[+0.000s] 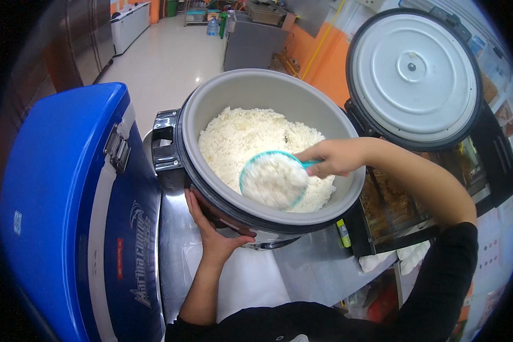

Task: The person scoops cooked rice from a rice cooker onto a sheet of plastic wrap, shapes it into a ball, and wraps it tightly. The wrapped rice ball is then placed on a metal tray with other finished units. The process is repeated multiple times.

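Note:
A large rice cooker with a grey inner pot (256,81) stands in front of me, holding a mound of cooked white rice (243,132). My right hand (331,158) is closed around the short handle of a teal plastic scoop (270,153), whose round bowl is heaped with rice, slightly blurred, above the rice in the pot. My left hand (218,243) rests spread against the cooker's outer side, low at the front left, thumb and fingers apart, bearing on the wall without gripping a handle. The cooker's round lid (414,85) is raised at the back right.
A blue cooler box (60,179) with a metal latch stands close at the left. Under the cooker is a steel table (320,265) with white sheets (252,282) at its front. A black-framed case (393,205) and a yellow-green item (343,233) lie at the right.

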A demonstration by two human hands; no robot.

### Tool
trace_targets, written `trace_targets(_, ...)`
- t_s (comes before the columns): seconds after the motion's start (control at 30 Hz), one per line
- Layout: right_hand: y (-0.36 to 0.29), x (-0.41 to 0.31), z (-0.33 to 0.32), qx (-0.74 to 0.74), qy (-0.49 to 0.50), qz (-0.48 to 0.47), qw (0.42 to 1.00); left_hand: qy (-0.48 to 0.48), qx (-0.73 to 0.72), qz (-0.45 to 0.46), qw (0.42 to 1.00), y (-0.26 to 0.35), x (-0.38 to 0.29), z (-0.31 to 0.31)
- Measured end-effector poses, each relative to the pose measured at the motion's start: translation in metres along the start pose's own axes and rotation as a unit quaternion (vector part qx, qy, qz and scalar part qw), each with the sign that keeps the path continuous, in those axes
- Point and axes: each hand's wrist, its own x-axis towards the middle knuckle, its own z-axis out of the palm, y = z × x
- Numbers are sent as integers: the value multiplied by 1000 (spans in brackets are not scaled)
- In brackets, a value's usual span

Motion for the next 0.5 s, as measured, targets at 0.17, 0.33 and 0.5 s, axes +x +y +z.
trace_targets(0.17,-23,30,20,-157,128,-92,975,10,-33,-4,999,0,-1,0)
trace_targets(0.33,-20,18,39,-200,79,-73,974,8,8,6,1000,-3,-1,0)
trace_targets(0.5,8,-6,26,-163,88,-173,967,14,11,16,1000,-4,1,1)
